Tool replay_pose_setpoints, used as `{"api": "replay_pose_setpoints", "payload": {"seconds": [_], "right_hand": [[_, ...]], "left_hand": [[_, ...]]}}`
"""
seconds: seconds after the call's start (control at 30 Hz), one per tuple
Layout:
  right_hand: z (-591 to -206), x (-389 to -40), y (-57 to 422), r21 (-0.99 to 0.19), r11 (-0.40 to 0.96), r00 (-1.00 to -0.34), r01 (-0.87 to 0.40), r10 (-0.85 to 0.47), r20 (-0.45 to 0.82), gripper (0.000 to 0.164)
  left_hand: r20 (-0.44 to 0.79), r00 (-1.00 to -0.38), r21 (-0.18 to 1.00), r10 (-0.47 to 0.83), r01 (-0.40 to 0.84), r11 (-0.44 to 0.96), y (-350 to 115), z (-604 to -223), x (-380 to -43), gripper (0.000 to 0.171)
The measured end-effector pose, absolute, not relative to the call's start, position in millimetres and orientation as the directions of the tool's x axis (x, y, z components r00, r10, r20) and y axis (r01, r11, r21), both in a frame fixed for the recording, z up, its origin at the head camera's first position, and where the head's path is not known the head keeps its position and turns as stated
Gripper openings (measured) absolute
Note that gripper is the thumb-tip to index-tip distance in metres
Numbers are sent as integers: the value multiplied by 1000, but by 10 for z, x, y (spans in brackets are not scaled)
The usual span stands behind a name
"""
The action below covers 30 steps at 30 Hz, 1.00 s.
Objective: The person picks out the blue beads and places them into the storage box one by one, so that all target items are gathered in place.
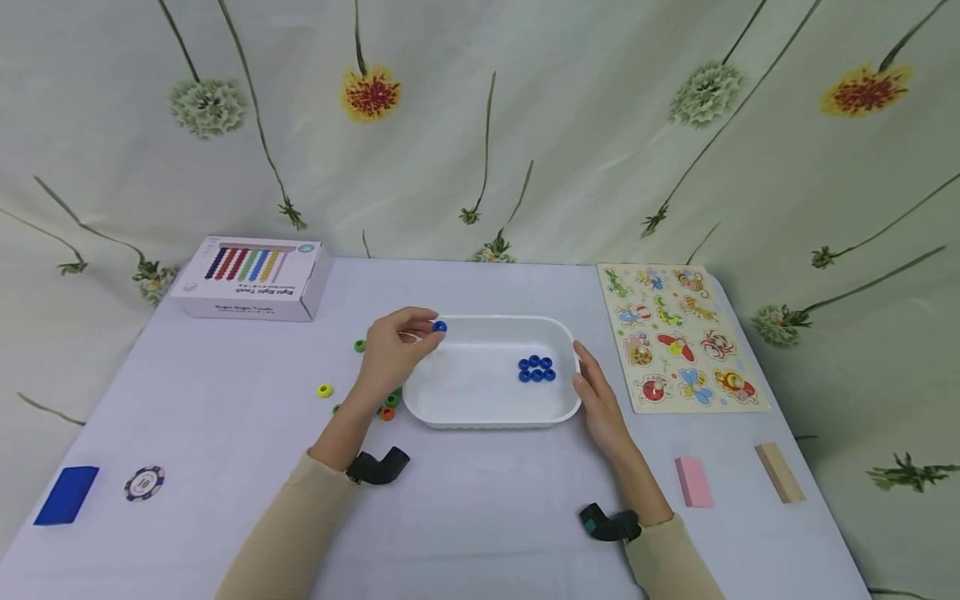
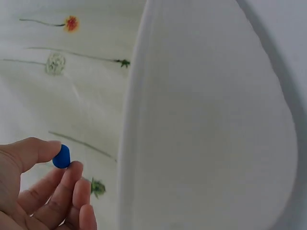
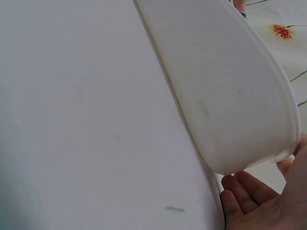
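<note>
My left hand (image 1: 395, 350) pinches a blue bead (image 1: 440, 327) between thumb and fingertips, over the left part of the white tray (image 1: 465, 414). In the left wrist view the bead (image 2: 61, 156) shows its smooth side, beside the tray's wall. My right hand (image 1: 600, 400) holds the tray's right end, thumb at the rim and fingers against the outer wall in the right wrist view. Inside the tray, towards the right, several blue beads (image 1: 537, 376) sit in two short rows. Left of the tray lie loose beads, including a yellow bead (image 1: 325, 390) and an orange bead (image 1: 387, 413), partly hidden behind my left hand.
A white printed box (image 1: 247, 279) stands at the back left. A picture puzzle board (image 1: 682, 337) lies right of the tray. Nearer are a pink block (image 1: 694, 482), a wooden block (image 1: 780, 472), a poker chip (image 1: 144, 483) and a blue rectangular piece (image 1: 67, 495).
</note>
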State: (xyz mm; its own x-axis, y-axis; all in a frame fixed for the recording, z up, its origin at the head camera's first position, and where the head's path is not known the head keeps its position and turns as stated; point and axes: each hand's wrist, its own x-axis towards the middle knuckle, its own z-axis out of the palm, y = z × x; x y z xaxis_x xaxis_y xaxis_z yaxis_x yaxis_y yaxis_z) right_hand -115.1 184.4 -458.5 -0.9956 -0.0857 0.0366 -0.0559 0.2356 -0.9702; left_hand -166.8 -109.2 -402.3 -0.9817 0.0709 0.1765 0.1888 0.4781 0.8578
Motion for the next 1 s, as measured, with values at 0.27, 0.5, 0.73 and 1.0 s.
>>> {"api": "replay_pose_setpoints", "payload": {"seconds": [0.27, 0.5, 0.73, 1.0], "right_hand": [[-4553, -1140, 1827, -971, 233, -996, -60, -85, 41, 46], [-4599, -1171, 1867, -966, 251, -996, -63, -82, 44, 46], [-4810, -1251, 1946, -959, 271, -994, -82, -94, 59, 45], [-4815, -1237, 1924, -959, 267, -993, -92, -91, 70, 44]], "left_hand": [[-30, -963, 882, 267, 100, 461, -506, -4137, -1939, 21], [-123, -930, 808, 347, 109, 580, -237, -4462, -2095, 19], [-138, -911, 680, 390, 198, 706, -162, -4565, -2111, 17], [-115, -898, 681, 425, 241, 692, -206, -4492, -2019, 32]]}}
